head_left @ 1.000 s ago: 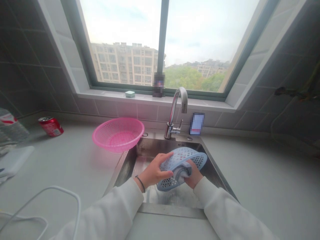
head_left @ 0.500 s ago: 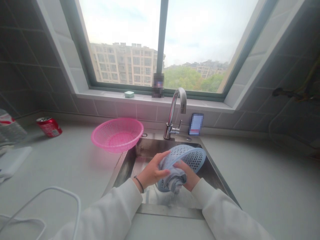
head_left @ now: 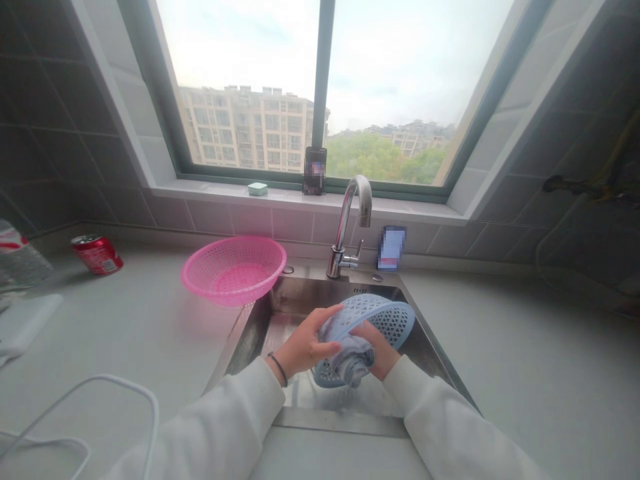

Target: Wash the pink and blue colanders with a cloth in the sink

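Observation:
Over the steel sink [head_left: 260, 327] I hold a pale blue perforated basket [head_left: 387, 317], tilted on its side. My left hand [head_left: 305, 347] grips its left rim, fingers curled round the edge. My right hand [head_left: 377, 347] presses a bunched grey-blue cloth [head_left: 353, 357] against the basket's rim and inside. Both hands are closed.
A pink basket [head_left: 233, 269] sits on the counter at the sink's left corner. The chrome tap [head_left: 350, 223] stands behind the sink. A red can [head_left: 97, 253] lies far left, a white cable [head_left: 100, 400] loops near the front left, and a small green block [head_left: 257, 189] rests on the windowsill.
My right hand has slid the cloth along the blue basket's rim, and the basket has turned and tilted slightly in my left hand. The view shifted a little.

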`<state>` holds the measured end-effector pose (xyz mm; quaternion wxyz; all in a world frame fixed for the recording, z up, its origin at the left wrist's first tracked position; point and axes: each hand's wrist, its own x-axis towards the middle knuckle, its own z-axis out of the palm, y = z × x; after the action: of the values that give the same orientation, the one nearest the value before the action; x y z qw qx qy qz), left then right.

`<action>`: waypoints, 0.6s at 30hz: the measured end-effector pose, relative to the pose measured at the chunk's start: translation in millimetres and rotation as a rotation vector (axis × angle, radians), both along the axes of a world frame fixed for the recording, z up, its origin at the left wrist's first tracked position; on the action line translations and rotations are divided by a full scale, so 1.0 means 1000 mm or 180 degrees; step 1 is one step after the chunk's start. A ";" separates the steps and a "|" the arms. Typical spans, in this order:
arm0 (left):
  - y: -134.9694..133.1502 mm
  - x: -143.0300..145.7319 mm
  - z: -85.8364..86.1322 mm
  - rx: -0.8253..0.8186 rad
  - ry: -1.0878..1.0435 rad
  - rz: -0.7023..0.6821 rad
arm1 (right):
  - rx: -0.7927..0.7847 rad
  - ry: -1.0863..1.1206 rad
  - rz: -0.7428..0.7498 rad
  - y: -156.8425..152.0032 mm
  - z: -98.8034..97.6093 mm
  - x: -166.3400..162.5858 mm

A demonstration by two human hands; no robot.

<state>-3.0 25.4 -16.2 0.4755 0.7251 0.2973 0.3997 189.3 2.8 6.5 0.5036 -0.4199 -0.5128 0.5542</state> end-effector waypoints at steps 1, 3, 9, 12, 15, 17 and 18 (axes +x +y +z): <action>0.000 0.000 0.001 0.0013 0.0013 -0.0005 | 0.0186 -0.0198 -0.0088 0.000 0.000 0.003; 0.000 0.000 0.002 0.0024 0.0011 -0.0011 | 0.0531 -0.0432 -0.0373 0.000 -0.002 0.012; 0.001 0.001 0.000 -0.0075 -0.0074 0.0006 | 0.0380 -0.0026 -0.0599 -0.001 -0.006 0.020; 0.001 0.001 -0.001 -0.0105 -0.0035 0.0009 | 0.0046 0.0190 -0.0331 -0.001 -0.003 0.008; 0.000 0.001 0.001 -0.0009 0.0006 -0.0007 | -0.0100 0.0128 -0.0127 0.000 0.001 0.002; 0.000 0.000 0.002 0.0053 0.0027 -0.0013 | 0.0012 0.0057 -0.0218 0.000 0.001 0.006; -0.001 0.000 0.003 0.0062 0.0027 -0.0004 | 0.0068 0.0105 -0.0294 0.001 0.001 0.010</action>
<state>-3.3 24.9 -13.5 0.4675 0.7316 0.2949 0.3992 199.1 3.5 7.4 0.5415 -0.4285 -0.4903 0.5317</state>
